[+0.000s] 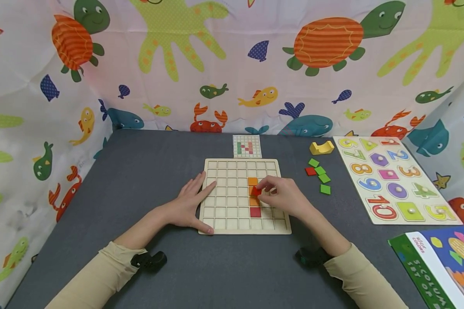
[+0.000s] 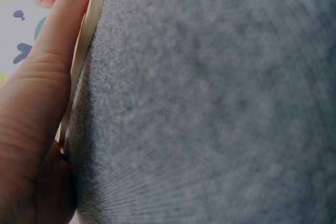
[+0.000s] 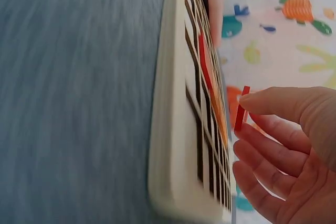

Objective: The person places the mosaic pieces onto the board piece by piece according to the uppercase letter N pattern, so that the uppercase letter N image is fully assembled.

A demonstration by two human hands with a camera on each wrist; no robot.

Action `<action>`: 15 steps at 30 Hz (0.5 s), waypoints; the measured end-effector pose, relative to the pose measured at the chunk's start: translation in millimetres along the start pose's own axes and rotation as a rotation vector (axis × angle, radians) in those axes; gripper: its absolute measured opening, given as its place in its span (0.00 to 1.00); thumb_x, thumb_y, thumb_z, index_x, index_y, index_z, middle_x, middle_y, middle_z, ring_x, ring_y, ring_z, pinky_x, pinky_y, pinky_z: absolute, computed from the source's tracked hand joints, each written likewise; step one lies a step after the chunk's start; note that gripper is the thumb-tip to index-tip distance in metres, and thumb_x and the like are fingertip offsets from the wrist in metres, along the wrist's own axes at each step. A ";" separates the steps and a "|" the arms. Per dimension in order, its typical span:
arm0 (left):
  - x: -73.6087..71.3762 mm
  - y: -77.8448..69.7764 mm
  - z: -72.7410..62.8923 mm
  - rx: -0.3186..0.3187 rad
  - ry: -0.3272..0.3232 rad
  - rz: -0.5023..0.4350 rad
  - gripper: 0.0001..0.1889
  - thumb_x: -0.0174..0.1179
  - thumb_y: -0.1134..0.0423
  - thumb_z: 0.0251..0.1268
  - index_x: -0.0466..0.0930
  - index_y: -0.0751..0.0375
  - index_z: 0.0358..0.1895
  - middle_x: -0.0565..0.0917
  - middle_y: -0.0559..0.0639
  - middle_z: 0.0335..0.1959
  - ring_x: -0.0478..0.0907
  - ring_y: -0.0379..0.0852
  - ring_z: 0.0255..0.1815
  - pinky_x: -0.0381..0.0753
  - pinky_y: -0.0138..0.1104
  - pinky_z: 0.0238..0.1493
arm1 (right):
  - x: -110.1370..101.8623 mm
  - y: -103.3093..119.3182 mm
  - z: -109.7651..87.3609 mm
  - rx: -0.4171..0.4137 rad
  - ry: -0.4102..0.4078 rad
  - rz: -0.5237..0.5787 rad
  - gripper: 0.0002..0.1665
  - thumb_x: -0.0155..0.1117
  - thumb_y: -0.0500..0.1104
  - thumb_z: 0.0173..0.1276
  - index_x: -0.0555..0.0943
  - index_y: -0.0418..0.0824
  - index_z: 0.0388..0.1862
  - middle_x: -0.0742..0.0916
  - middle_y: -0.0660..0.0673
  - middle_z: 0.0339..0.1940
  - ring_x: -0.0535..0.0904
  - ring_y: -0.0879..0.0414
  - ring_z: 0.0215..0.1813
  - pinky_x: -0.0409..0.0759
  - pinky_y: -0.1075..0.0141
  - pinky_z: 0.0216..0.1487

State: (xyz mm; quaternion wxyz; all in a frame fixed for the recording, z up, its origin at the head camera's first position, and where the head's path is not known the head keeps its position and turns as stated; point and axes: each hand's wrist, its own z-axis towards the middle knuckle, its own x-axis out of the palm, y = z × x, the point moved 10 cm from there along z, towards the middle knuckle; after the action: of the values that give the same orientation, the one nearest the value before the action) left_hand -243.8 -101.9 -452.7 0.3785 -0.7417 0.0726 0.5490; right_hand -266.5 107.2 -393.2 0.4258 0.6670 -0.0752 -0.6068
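A pale wooden grid board (image 1: 231,213) lies on the dark table. My left hand (image 1: 185,207) rests with spread fingers along its left side, thumb at the near corner; the left wrist view shows the thumb (image 2: 60,40) against the board's edge. Thumb and fingertips of my right hand (image 1: 284,195) pinch a thin red square tile (image 3: 242,109), held over the grid right of centre. In that same column sit an orange tile (image 1: 252,181), another orange tile (image 1: 254,202) partly covered by the held one, and a red tile (image 1: 255,212) nearest me.
Several green tiles (image 1: 325,189) and one red tile (image 1: 310,171) lie right of the board, with a yellow curved block (image 1: 322,148) behind them. A patterned card (image 1: 247,146) touches the board's far side. Farther right are a number puzzle board (image 1: 390,189) and a box (image 1: 429,262).
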 end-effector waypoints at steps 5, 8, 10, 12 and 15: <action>-0.2 -1.4 0.0 -0.006 0.004 -0.008 0.68 0.70 0.27 0.40 0.39 0.52 0.80 0.26 0.61 0.78 0.23 0.56 0.78 0.32 0.57 0.72 | 18.5 17.8 4.3 -0.056 0.050 -0.024 0.07 0.72 0.38 0.60 0.85 0.44 0.38 0.86 0.52 0.36 0.80 0.55 0.40 0.80 0.63 0.42; -0.4 -1.7 -0.4 -0.010 0.006 -0.014 0.68 0.70 0.28 0.39 0.39 0.52 0.80 0.26 0.61 0.78 0.23 0.56 0.78 0.32 0.57 0.72 | 25.5 24.6 5.1 -0.082 0.065 -0.052 0.07 0.73 0.38 0.60 0.85 0.44 0.37 0.85 0.52 0.34 0.78 0.55 0.38 0.79 0.63 0.41; -0.6 -1.5 -0.5 -0.010 0.006 -0.016 0.68 0.70 0.28 0.40 0.39 0.52 0.80 0.26 0.61 0.78 0.23 0.56 0.78 0.32 0.57 0.72 | 28.9 27.6 5.4 -0.103 0.071 -0.072 0.07 0.73 0.38 0.60 0.85 0.44 0.37 0.85 0.53 0.35 0.77 0.56 0.38 0.77 0.63 0.41; -0.7 -1.1 -0.7 -0.008 0.006 -0.017 0.67 0.71 0.29 0.40 0.39 0.52 0.80 0.26 0.61 0.78 0.23 0.56 0.78 0.32 0.56 0.72 | 31.8 30.1 5.7 -0.122 0.078 -0.087 0.08 0.74 0.38 0.59 0.85 0.44 0.37 0.85 0.52 0.36 0.76 0.56 0.38 0.76 0.62 0.42; -0.9 -0.2 -0.9 -0.005 0.004 -0.019 0.67 0.71 0.29 0.40 0.39 0.52 0.80 0.26 0.61 0.78 0.23 0.56 0.78 0.32 0.56 0.72 | 34.7 32.0 6.2 -0.145 0.085 -0.105 0.08 0.74 0.37 0.59 0.85 0.44 0.38 0.85 0.52 0.36 0.75 0.56 0.39 0.75 0.61 0.43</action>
State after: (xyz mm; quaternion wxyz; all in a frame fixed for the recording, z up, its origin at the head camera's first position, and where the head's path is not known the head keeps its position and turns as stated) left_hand -243.3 -102.5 -451.7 0.3817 -0.7445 0.0650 0.5440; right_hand -249.8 62.8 -397.3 0.4434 0.6626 0.0219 -0.6032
